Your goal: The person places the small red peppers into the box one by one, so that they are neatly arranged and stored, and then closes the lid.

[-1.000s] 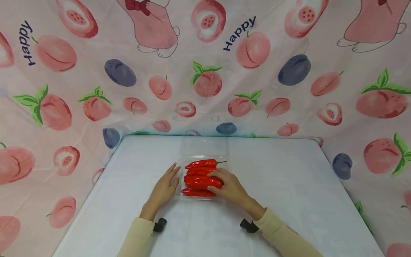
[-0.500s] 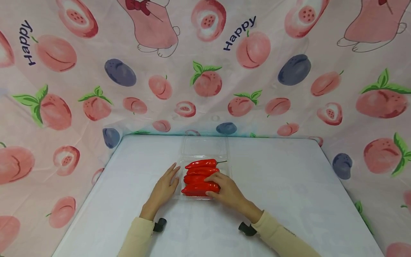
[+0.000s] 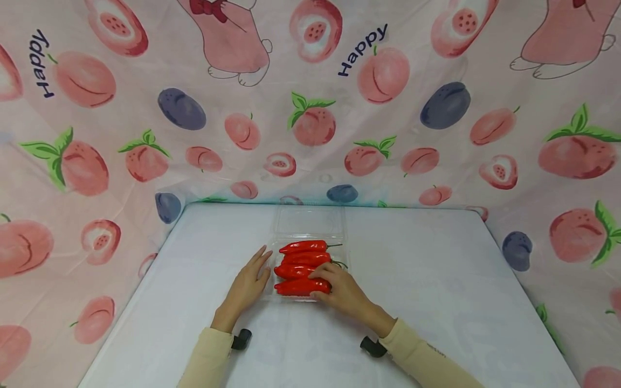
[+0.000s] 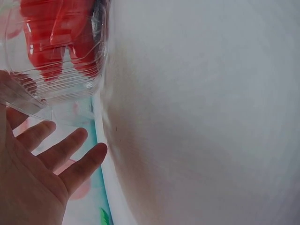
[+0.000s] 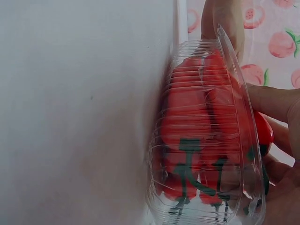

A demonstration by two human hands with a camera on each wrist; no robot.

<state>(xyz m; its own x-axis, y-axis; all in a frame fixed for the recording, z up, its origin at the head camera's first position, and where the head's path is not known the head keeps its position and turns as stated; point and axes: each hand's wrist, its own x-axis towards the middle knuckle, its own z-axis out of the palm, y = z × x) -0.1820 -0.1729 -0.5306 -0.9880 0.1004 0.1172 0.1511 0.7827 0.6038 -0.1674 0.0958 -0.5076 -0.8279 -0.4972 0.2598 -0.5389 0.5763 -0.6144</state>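
Note:
Several glossy red peppers lie side by side in a clear plastic clamshell box. My right hand curls over the right end of the nearest red pepper, thumb on its near side and fingers on its far side. In the right wrist view, green stems show through the ribbed box wall. My left hand lies along the box's left side with its fingers spread. In the left wrist view its fingers are nearly straight, and the thumb is close to the box edge; contact is hard to tell.
The box's clear lid lies folded back toward the far table edge. A white table surrounds the box, and a fruit-print cloth hangs behind and at both sides. Each wrist carries a small black camera.
My right hand has brought a pepper toward the near side of the box, where it lies at the front. A green stem behind has come into view. My left hand stays put.

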